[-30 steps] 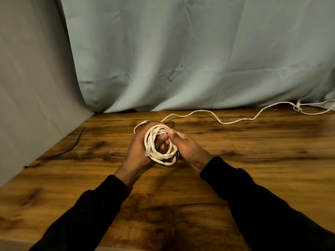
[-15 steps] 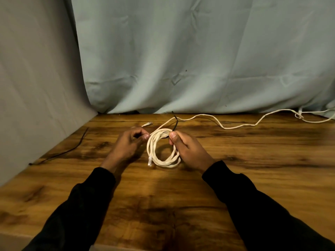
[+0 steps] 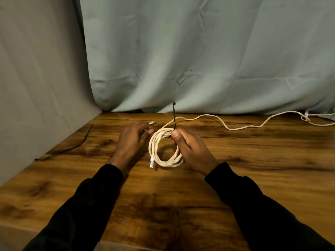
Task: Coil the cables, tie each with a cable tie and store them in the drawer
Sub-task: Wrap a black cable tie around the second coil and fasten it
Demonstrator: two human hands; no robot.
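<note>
Cable, cream and soft, sits wound in a loose ring on the bench between my two hands, one white plug hanging off its near-left edge. It looks light and floppy to me; the loops will likely spring apart unless I keep them bunched at one spot, so the far side of the ring, where the black tie crosses, seems the place to hold. My right hand curls around the ring's right side, thumb and forefinger pinching the tie, whose stiff tail stands upright above the coil. My left hand hovers just left of the ring, fingers curled inward at the tips; whether they pinch the tie's other end I cannot tell. Both forearms reach forward in dark sleeves, wrists low over the wood. A second cable trails away to the far right, uncoiled.
</note>
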